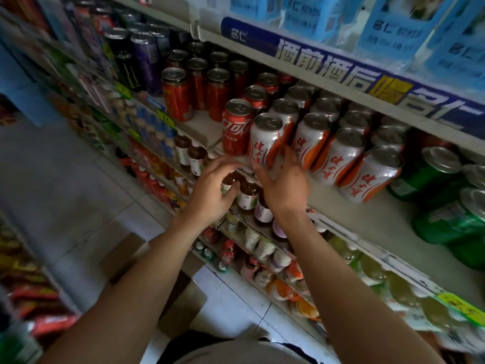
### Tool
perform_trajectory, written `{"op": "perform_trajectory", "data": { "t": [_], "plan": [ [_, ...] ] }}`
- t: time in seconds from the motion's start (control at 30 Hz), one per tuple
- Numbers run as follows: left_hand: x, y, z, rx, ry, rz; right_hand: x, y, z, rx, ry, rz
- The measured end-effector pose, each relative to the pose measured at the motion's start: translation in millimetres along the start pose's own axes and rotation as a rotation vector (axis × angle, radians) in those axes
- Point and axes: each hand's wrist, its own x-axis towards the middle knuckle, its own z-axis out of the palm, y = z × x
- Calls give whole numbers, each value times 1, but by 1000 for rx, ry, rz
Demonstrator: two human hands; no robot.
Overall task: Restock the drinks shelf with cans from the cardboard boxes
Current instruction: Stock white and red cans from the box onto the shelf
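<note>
The drinks shelf (341, 206) carries rows of cans. Several white-and-orange cans (265, 139) stand at its front, with a red cola can (236, 130) to their left and green cans (430, 177) to the right. My right hand (284, 185) hovers just below the front white cans, fingers spread and empty. My left hand (212, 190) is beside it, fingers loosely curled, holding nothing, in front of bottles on the shelf below. A cardboard box (168, 282) sits on the floor under my arms.
Taller red cans (177, 93) and dark energy cans (123, 56) stand further left on the same shelf. Lower shelves hold brown bottles (248, 195) and juice bottles. A blue-bannered shelf edge (341, 72) overhangs the cans. Snack packets line the left rack (29, 292).
</note>
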Motion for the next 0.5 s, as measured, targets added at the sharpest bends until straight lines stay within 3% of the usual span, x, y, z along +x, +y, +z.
{"op": "perform_trajectory", "data": {
  "t": [0.1,0.17,0.27,0.4,0.5],
  "plan": [
    [-22,-17,0,-68,32,-85,-30,-12,-8,70,249,-168],
    [-40,-36,-1,-145,50,-156,-52,-27,-1,163,253,-311],
    [-85,-71,-13,-167,6,-401,-84,-50,42,288,-83,-409],
    [-168,-157,-30,-173,-104,-890,-114,-53,139,233,-802,-211],
    [-246,-224,-45,-113,-176,-1158,-150,-40,227,137,-1184,-46]
  ]
}}
